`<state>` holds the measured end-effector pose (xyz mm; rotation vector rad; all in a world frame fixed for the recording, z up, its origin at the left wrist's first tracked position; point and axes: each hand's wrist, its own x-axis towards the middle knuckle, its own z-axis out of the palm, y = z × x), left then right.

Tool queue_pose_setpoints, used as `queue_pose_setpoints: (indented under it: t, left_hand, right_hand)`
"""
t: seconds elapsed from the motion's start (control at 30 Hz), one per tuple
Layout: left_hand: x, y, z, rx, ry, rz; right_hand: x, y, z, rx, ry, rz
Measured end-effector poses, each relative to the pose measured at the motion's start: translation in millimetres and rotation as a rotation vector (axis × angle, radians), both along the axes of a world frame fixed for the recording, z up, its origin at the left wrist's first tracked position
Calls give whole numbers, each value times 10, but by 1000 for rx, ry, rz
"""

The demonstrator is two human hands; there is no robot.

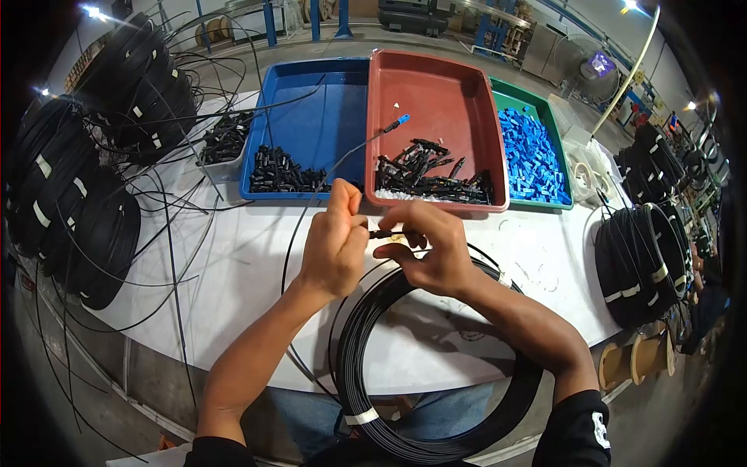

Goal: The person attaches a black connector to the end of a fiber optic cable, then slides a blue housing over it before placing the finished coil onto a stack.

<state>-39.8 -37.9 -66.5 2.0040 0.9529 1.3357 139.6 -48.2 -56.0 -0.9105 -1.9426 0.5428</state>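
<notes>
A short black cable connector [380, 233] spans the gap between my two hands, above the white table. My left hand [334, 243] is closed in a fist at its left end, and the fingers hide most of what is inside. Curled round the other end are the thumb and fingers of my right hand [429, 243]. Below both hands a big coil of black cable [359, 350], bound with white tape, leans over the table's front edge. A loose cable end with a blue connector tip [398, 123] rises above the red tray.
A blue tray [311, 86] and a red tray [432, 78] hold black connector parts. Blue connectors [533, 152] fill a green tray. Black cable coils stack at left [66, 202] and right [634, 265]. Loose cables trail over the table's left side [156, 272].
</notes>
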Motion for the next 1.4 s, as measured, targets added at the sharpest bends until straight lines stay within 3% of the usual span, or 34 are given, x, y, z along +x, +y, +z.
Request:
queue_pose_setpoints:
  t: [0.07, 0.2, 0.3, 0.37, 0.4, 0.47, 0.57, 0.6, 0.67, 0.87, 0.93, 1.0, 1.07, 1.13, 1.23, 1.4]
  left_hand:
    - [-9, 38, -56, -222, -134, -29]
    - [-1, -16, -40, -292, -212, -41]
    - [48, -68, -27, -91, -148, 17]
    - [50, -94, -43, -90, -125, 16]
    - [53, -101, -57, -92, -107, 24]
    - [46, -95, -77, -86, -85, 10]
    - [29, -80, -29, -388, -206, -140]
    - [-4, -40, -9, -385, -203, -142]
    - [-105, 61, 4, -445, -237, -375]
    - [-395, 271, -49, -305, -237, -239]
    - [-425, 249, 41, -97, 160, -244]
    - [-373, 185, 50, -90, 185, -192]
    - [-383, 216, -15, 43, 372, -207]
    - [-365, 200, -32, 14, 341, -219]
    - [-337, 171, -43, 98, 512, -246]
    - [-280, 138, -59, -14, 558, -286]
  right_hand:
    - [16, 142, -267, 506, -15, 45]
    - [14, 100, -207, 604, -111, 15]
    - [-20, 59, -181, 480, -65, -14]
    - [-47, -6, -129, 253, -5, -44]
    - [-39, -16, -97, 256, -4, -51]
    - [-11, -8, -44, -77, -20, -12]
    - [84, 80, -90, 71, -44, 32]
    - [111, 103, -106, 157, -32, 72]
    - [125, 111, -133, 120, 51, 80]
    - [154, 175, -157, 195, 14, 99]
    - [155, 193, -160, 242, 0, 104]
    - [151, 192, -182, 260, -7, 109]
    - [141, 207, -206, 280, -14, 120]
    - [136, 229, -233, 442, -12, 174]
    - [123, 182, -210, 539, -77, 177]
    - [129, 164, -188, 583, -116, 222]
